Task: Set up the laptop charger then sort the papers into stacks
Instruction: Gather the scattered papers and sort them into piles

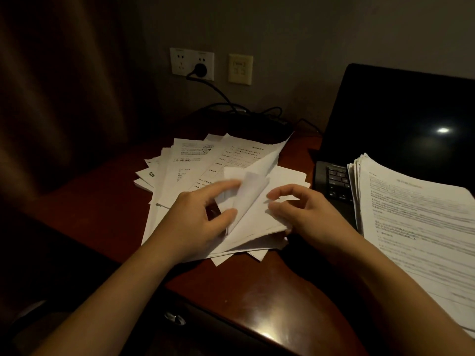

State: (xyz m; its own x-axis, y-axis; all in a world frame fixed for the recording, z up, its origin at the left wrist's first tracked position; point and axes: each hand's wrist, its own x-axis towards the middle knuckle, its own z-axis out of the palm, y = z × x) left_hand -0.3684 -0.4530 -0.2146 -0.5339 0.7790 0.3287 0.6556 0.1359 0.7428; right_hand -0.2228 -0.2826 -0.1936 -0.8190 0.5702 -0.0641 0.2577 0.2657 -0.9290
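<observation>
White papers (pixel 195 160) with black print at centre; reddish-brown glossy table (pixel 257 299); black laptop (pixel 401 111) at right; white outlet (pixel 180 60) with black plug (pixel 200 70).

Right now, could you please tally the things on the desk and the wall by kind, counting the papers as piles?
Laptops: 1
Plugs: 1
Wall plates: 2, the white socket plate and the beige plate
Paper piles: 2, the loose spread and the neat stack
Total: 6
</observation>
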